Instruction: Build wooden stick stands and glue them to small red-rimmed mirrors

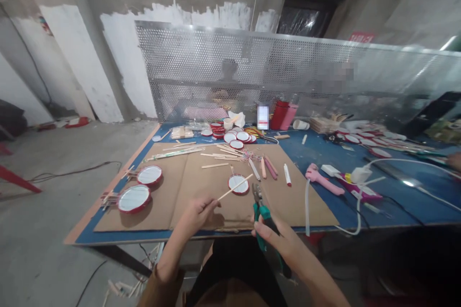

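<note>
My left hand (200,212) pinches one end of a thin wooden stick (230,190), which slants up to the right. Its far end passes over a small round red-rimmed disc (238,185) with a pale face, lying on the cardboard sheet (201,184). In my right hand (274,236) is a pair of green-handled pliers (262,208), jaws pointing up and slightly parted, just right of the disc. The stick and the jaws are apart. Two larger red-rimmed discs (134,198) with sticks attached lie at the left of the cardboard.
Loose sticks (225,154), coloured pens (270,168) and a white marker (287,174) lie beyond my hands. A pink glue gun (324,180) and white cables (359,201) are at the right. A perforated metal screen (201,57) closes off the table's back. Part of another person's hand (454,160) shows at the far right.
</note>
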Demonstrator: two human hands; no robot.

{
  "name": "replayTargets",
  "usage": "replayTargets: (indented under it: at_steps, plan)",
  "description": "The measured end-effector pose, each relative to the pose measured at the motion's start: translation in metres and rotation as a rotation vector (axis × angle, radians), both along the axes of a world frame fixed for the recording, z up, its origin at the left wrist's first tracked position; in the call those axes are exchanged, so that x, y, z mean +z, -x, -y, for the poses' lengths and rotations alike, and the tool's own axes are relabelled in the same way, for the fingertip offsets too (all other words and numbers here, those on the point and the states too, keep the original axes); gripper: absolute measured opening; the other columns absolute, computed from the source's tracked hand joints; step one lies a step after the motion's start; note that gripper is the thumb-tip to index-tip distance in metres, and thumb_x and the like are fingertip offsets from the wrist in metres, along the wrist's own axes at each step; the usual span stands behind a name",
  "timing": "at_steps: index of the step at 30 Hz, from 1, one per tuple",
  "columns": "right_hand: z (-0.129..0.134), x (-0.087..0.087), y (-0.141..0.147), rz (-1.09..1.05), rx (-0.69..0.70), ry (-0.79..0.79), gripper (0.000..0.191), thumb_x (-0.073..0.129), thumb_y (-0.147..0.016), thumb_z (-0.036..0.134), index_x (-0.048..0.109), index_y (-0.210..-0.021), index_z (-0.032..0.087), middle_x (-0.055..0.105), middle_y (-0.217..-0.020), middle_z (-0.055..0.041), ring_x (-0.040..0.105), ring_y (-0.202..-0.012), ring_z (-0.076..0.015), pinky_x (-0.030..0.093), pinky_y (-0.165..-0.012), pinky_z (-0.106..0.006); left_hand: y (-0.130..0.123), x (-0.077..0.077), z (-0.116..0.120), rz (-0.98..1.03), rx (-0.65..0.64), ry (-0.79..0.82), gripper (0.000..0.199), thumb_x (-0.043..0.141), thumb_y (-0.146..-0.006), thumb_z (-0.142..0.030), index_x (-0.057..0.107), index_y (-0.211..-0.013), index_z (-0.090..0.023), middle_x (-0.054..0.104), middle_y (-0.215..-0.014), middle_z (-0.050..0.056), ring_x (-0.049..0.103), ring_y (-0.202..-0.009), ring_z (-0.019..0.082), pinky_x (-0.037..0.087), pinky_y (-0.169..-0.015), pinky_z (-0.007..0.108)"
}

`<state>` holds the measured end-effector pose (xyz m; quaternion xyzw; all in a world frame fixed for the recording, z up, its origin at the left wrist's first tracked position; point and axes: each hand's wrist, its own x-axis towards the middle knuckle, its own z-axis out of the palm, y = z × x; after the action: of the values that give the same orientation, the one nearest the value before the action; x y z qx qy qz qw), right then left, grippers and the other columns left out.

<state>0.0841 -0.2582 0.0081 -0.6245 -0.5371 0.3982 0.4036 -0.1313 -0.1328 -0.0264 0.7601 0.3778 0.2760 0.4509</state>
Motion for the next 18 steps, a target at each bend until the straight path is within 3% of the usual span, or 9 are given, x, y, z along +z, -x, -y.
replayTargets:
  at_steps: [7,15,18]
  plan:
    - [0.0025,0.0084,0.0026,0.247,0.013,0.034,0.044,0.049,-0.084,0.060,0.063,-0.095,0.021,0.067,-0.093,-0.0061,0.060,-0.092,-0.0263,0.044,-0.088,-0.037,-0.0006,-0.0002,0.0008,-0.017,-0.036,-0.044,0.043,0.039,-0.086,-0.050,0.066,-0.078,-0.017,0.047,-0.051,-0.002,0.044,-0.051,0.011,0.034,-0.055,0.022]
    - [0.0059,0.0072,-0.0023,0.243,0.040,0.027,0.050,0.049,-0.086,0.057,0.061,-0.122,0.023,0.064,-0.123,-0.0087,0.055,-0.116,-0.0290,0.039,-0.102,-0.040,0.0000,0.0007,0.0016,-0.058,-0.083,-0.083,0.042,0.040,-0.087,-0.047,0.067,-0.077,-0.017,0.050,-0.053,-0.001,0.045,-0.053,0.012,0.033,-0.054,0.022]
    - [0.0065,0.0052,-0.0032,0.248,0.029,0.032,0.049,0.050,-0.087,0.054,0.061,-0.124,0.024,0.062,-0.127,-0.0091,0.053,-0.121,-0.0292,0.037,-0.104,-0.041,0.0005,0.0022,0.0019,-0.065,-0.098,-0.100,0.041,0.040,-0.088,-0.046,0.067,-0.077,-0.017,0.049,-0.053,-0.001,0.045,-0.053,0.011,0.033,-0.055,0.021]
